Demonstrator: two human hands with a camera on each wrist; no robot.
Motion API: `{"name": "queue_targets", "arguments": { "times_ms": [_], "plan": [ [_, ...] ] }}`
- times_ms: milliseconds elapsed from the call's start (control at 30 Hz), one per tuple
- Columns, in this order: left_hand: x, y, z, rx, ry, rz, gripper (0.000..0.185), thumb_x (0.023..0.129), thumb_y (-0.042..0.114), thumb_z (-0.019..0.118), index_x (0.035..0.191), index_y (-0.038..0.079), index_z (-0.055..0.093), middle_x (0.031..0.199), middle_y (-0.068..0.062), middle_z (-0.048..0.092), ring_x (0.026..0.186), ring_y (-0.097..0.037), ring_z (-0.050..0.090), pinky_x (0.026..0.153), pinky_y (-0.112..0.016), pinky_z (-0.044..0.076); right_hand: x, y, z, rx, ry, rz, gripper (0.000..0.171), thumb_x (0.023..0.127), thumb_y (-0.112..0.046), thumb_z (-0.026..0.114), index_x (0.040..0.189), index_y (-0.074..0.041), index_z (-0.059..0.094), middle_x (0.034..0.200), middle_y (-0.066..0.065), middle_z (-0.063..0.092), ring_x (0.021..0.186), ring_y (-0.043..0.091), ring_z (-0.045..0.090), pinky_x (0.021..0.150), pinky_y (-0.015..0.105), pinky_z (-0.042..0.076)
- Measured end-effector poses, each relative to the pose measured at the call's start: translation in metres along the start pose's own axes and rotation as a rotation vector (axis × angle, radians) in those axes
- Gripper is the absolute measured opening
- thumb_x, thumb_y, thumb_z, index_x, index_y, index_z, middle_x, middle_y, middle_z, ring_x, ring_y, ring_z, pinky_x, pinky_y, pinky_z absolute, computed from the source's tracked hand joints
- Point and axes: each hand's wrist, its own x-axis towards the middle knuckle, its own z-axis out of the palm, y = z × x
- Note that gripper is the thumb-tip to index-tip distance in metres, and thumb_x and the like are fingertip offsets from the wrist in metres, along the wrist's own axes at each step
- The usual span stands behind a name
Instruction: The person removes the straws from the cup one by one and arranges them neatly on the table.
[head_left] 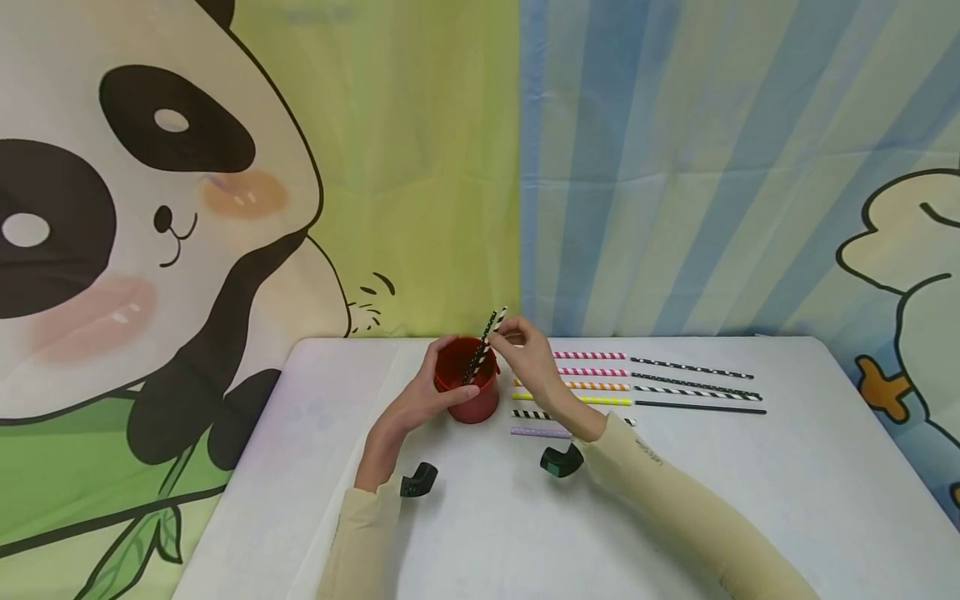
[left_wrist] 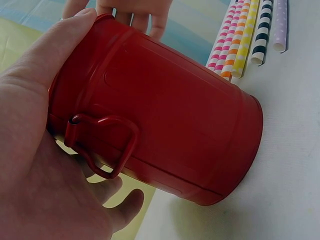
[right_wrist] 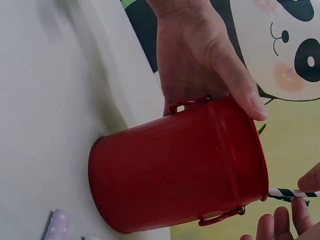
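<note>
A red metal bucket (head_left: 476, 407) with small side handles stands on the white table. My left hand (head_left: 420, 396) holds it near the rim, thumb along the near side and fingers round the left. Two paper straws lean out of the bucket, one black with white dots (head_left: 489, 327), the other striped black and white (right_wrist: 290, 193). Above the rim, my right hand (head_left: 531, 357) pinches the striped straw between thumb and fingertips. The lower ends of both straws are inside the bucket, partly hidden.
Right of the bucket lie rows of loose straws: pink-striped (head_left: 592, 372), orange-striped (head_left: 600, 386), yellow-striped (head_left: 611, 402), black-and-white, and purple dotted (head_left: 540, 432). Farther right lie several dark straws, one plain black (head_left: 701, 407). A panda-print curtain (head_left: 420, 167) hangs behind the table (head_left: 480, 533).
</note>
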Motion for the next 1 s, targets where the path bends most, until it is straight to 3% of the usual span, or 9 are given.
{"name": "queue_targets", "arguments": {
  "times_ms": [100, 367, 533, 733, 1000],
  "plan": [
    [0.005, -0.009, -0.001, 0.006, 0.008, -0.002, 0.093, 0.089, 0.02, 0.076, 0.158, 0.024, 0.014, 0.155, -0.008, 0.036, 0.142, -0.032, 0.036, 0.113, -0.054, 0.038, 0.0, -0.002, -0.003, 0.005, 0.006, -0.005, 0.019, 0.094, -0.023, 0.068, 0.106, -0.008, 0.064, 0.109, 0.011, 0.067, 0.104, 0.024, 0.062, 0.083, 0.031, 0.046],
    [0.005, -0.013, -0.001, 0.001, 0.013, -0.003, 0.091, 0.087, 0.027, 0.078, 0.155, 0.031, 0.018, 0.152, -0.002, 0.038, 0.141, -0.028, 0.037, 0.111, -0.052, 0.042, -0.002, -0.008, -0.013, 0.065, 0.003, -0.017, 0.018, 0.094, -0.023, 0.068, 0.105, -0.009, 0.062, 0.109, 0.006, 0.064, 0.102, 0.02, 0.062, 0.085, 0.031, 0.047],
    [0.006, -0.014, -0.001, 0.009, 0.018, 0.0, 0.091, 0.086, 0.031, 0.08, 0.155, 0.032, 0.019, 0.151, -0.001, 0.039, 0.141, -0.027, 0.037, 0.11, -0.051, 0.044, -0.005, -0.014, -0.021, 0.081, 0.009, -0.031, 0.019, 0.095, -0.023, 0.068, 0.105, -0.008, 0.062, 0.108, 0.004, 0.062, 0.097, 0.018, 0.062, 0.079, 0.029, 0.045],
    [0.006, -0.013, 0.0, 0.014, 0.025, 0.003, 0.093, 0.085, 0.032, 0.08, 0.155, 0.031, 0.018, 0.151, 0.0, 0.039, 0.14, -0.027, 0.037, 0.106, -0.049, 0.048, -0.007, -0.022, -0.03, 0.126, 0.006, -0.043, 0.021, 0.096, -0.023, 0.067, 0.107, -0.007, 0.061, 0.105, 0.001, 0.061, 0.095, 0.016, 0.063, 0.084, 0.032, 0.045],
    [0.005, -0.014, 0.0, 0.01, 0.022, 0.032, 0.092, 0.087, 0.029, 0.078, 0.156, 0.027, 0.018, 0.15, 0.0, 0.04, 0.14, -0.026, 0.038, 0.109, -0.051, 0.044, -0.012, -0.032, -0.042, 0.152, 0.02, -0.047, 0.022, 0.097, -0.025, 0.066, 0.109, -0.007, 0.059, 0.108, 0.002, 0.06, 0.104, 0.026, 0.062, 0.087, 0.032, 0.046]
  ]
}}
